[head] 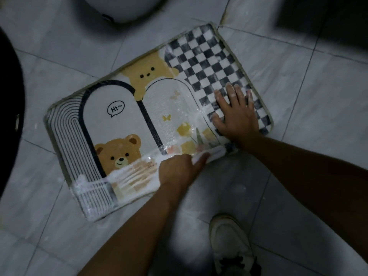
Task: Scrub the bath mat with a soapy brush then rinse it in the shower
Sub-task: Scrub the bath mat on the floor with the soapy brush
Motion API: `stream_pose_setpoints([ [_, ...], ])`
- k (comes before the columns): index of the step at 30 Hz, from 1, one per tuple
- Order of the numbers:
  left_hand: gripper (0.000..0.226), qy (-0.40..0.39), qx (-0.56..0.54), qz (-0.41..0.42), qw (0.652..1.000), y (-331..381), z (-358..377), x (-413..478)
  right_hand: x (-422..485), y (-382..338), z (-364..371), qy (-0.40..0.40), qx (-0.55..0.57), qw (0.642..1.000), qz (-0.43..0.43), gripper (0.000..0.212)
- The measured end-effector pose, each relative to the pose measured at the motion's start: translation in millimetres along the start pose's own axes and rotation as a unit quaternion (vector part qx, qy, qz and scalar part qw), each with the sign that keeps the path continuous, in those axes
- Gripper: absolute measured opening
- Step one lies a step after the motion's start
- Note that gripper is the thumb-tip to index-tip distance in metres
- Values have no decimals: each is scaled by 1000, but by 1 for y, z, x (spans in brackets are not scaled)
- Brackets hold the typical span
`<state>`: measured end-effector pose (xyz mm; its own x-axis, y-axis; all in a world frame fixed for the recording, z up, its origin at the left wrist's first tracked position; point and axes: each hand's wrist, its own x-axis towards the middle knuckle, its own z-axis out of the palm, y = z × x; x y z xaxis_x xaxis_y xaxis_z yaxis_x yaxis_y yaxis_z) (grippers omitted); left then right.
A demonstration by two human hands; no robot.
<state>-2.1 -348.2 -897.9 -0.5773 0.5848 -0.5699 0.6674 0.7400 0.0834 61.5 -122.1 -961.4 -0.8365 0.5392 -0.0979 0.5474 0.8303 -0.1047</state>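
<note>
Left margin: a dark object (10, 108) borders the tiled floor (59, 62), well apart from the bath mat (111, 126). The mat lies flat and skewed on the tiles, foam banked along its near edge (95, 184).

Centre: your left hand (177, 170) is closed over a white brush (211, 154) at the mat's near edge; the view is blurred, so the grip cannot be read in detail. Judgement: keep the bristles flat and stroke along the edge, not off it, or the border will curl.

Right: your right hand (235, 114) is spread flat, palm down, on the checkered panel (205, 56), pinning the mat. Hold that pressure there while you scrub.

Clearance: a white fixture base (127, 8) sits beyond the mat's far side, near but apart. Your shoe (229, 246) stands just clear of the near edge. Open tile lies right of the mat.
</note>
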Motion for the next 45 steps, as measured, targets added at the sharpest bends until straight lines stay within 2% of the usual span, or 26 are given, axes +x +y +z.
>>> stream_pose_setpoints([
  [4, 104, -2, 18, -72, 997, -80, 9, -37, -1, 1, 0, 11, 7, 1000, -1, 76],
  [6, 108, 7, 51, -79, 996, -99, 5, -39, -1, 2, 0, 13, 8, 1000, -2, 76],
  [13, 92, 23, -19, 6, 1000, 21, -2, 8, 1, 4, 2, 33, 27, 999, 6, 66],
  [16, 92, 15, -5, -11, 1000, -5, 6, -9, -1, 5, 5, 30, 32, 999, 2, 65],
  [20, 90, 8, 15, -104, 994, -77, 6, -53, -1, 5, 5, 45, 29, 999, -2, 64],
  [22, 92, 0, 12, -106, 994, -60, 6, -43, -2, 6, 3, 44, 26, 999, 4, 65],
  [25, 94, 31, -35, -67, 997, 6, 9, -13, -1, 3, 0, 30, 30, 999, -6, 66],
  [27, 92, 28, -37, -59, 997, 14, 12, -5, -2, 5, 2, 34, 21, 999, -2, 66],
  [29, 93, 11, -42, -88, 995, -24, 15, -26, -2, 6, 2, 33, 22, 999, -3, 66],
  [31, 95, 26, -25, -139, 990, -87, 13, -55, -1, 2, 0, 32, 24, 999, -6, 66],
  [33, 99, 37, 11, -149, 988, -132, 7, -69, 0, 3, 0, 30, 19, 999, -3, 67],
  [35, 96, 36, 39, -130, 990, -137, -1, -57, -1, 2, 1, 27, 14, 1000, -1, 68],
  [39, 87, 53, 12, -67, 996, -56, -7, 2, -1, 1, 2, 22, 6, 1000, -3, 69],
  [41, 84, 52, 16, -34, 998, -42, -10, 11, -1, 3, 1, 22, 7, 1000, -1, 68],
  [43, 84, 17, 3, -55, 998, -79, -7, -4, -2, 1, 1, 22, 9, 1000, -1, 68],
  [45, 94, 19, 34, -92, 995, -139, -1, -32, 0, 1, 1, 24, 14, 1000, 1, 69],
])
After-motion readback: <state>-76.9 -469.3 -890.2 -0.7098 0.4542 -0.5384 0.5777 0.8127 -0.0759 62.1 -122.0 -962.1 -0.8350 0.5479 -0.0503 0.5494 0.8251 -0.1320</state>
